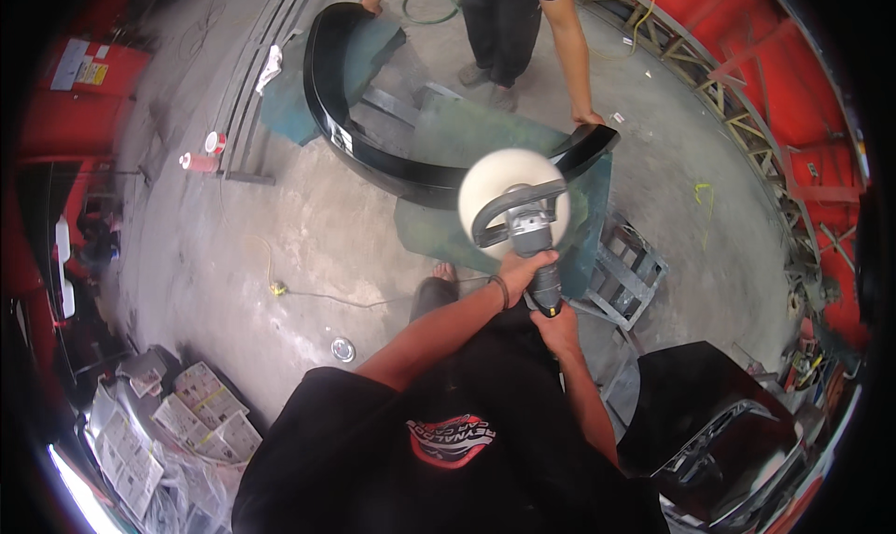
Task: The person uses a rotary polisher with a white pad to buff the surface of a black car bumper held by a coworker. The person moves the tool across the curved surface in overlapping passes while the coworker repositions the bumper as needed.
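With both hands I hold a grey and black polisher (534,242) that has a D-shaped front handle. My left hand (523,271) is wrapped round its body behind the head, and my right hand (558,329) closes on its rear end. The round white polishing pad (485,184) overlaps a long, curved, glossy black car trim piece (397,170) in this view; whether they touch I cannot tell. Across from me, another person's hand (590,119) holds the trim's right end, and their other hand (373,7) is at its upper left end. Greenish sheets (457,128) lie beneath the trim.
A grey metal frame stand (630,271) is at the right of the sheets. A cord (345,302) runs across the concrete floor (280,189). Red and white containers (199,161) stand to the left. Newspaper-covered parts (201,413) sit lower left, and a dark car part (709,422) lower right.
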A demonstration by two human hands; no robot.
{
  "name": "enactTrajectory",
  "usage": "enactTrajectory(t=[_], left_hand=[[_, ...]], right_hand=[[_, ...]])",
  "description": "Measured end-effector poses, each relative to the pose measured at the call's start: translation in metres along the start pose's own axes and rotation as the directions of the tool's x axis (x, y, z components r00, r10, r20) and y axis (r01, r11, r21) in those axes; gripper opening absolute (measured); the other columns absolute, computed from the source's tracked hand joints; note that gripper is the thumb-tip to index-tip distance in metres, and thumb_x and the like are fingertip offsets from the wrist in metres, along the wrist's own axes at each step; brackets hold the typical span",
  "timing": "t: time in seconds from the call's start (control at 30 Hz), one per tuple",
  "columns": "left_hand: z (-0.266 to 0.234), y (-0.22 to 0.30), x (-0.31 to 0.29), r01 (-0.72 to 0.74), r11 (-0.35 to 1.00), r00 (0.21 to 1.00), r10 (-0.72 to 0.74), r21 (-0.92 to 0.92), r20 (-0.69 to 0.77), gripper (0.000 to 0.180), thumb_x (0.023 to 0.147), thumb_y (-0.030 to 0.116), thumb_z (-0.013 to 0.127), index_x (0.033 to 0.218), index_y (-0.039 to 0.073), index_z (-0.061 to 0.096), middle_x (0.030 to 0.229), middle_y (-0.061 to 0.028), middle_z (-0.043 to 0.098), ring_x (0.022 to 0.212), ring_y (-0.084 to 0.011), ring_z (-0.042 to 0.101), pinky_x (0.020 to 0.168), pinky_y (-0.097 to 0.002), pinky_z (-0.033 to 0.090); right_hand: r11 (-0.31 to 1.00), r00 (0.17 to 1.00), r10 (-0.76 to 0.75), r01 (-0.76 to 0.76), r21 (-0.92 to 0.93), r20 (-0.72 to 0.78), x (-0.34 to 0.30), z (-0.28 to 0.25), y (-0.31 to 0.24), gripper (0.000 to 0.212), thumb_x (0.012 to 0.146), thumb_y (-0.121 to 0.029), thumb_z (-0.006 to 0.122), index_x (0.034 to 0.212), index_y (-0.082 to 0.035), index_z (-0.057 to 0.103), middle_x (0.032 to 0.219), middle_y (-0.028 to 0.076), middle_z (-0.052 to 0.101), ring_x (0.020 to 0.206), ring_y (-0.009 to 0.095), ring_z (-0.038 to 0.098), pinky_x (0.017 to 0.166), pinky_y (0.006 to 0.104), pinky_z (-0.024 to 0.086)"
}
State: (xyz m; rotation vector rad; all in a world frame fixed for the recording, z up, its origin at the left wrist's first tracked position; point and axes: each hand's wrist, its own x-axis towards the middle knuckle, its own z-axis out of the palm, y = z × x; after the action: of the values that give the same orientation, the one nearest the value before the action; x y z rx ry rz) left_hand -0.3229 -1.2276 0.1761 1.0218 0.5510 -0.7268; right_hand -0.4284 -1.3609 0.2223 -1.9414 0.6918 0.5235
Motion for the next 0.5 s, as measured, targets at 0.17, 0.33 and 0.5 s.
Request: enactTrajectory(t=[0.17, 0.33, 0.5], left_hand=[[0.060, -0.013, 0.021, -0.049, 0.997, 0.998, 0.046, 0.062, 0.044, 0.058, 0.083, 0.026, 0.094, 0.130, 0.005, 0.068, 0.113, -0.0068, 0.074, 0.103, -0.0198, 0.072, 0.092, -0.0387, 0.059], [0.075, -0.023, 0.026, -0.120, 0.987, 0.992, 0.114, 0.108, 0.057, 0.058, 0.081, 0.024, 0.096, 0.129, 0.005, 0.068, 0.115, -0.0059, 0.074, 0.104, -0.0192, 0.071, 0.094, -0.0376, 0.059], [0.050, -0.026, 0.013, -0.076, 0.996, 0.997, 0.075, 0.040, 0.021, 0.054, 0.084, 0.023, 0.094, 0.128, 0.006, 0.068, 0.114, -0.0059, 0.073, 0.103, -0.0183, 0.071, 0.093, -0.0376, 0.059]], right_hand=[[0.982, 0.995, 0.078, -0.087, 0.170, 0.056, 0.031, -0.035, 0.056, 0.027, 0.082, -0.018, 0.084, 0.096, -0.001, 0.068, 0.073, 0.006, 0.068, 0.059, 0.015, 0.065, 0.058, 0.0331, 0.051], [0.898, 0.925, 0.197, -0.303, 0.320, 0.324, 0.041, -0.059, 0.057, 0.026, 0.080, -0.014, 0.086, 0.096, -0.005, 0.068, 0.074, 0.004, 0.067, 0.062, 0.016, 0.066, 0.058, 0.0326, 0.051], [0.976, 0.974, 0.157, -0.179, 0.128, 0.164, 0.037, -0.038, 0.067, 0.038, 0.077, -0.021, 0.089, 0.104, 0.000, 0.073, 0.088, 0.011, 0.077, 0.079, 0.024, 0.075, 0.073, 0.0377, 0.058]])
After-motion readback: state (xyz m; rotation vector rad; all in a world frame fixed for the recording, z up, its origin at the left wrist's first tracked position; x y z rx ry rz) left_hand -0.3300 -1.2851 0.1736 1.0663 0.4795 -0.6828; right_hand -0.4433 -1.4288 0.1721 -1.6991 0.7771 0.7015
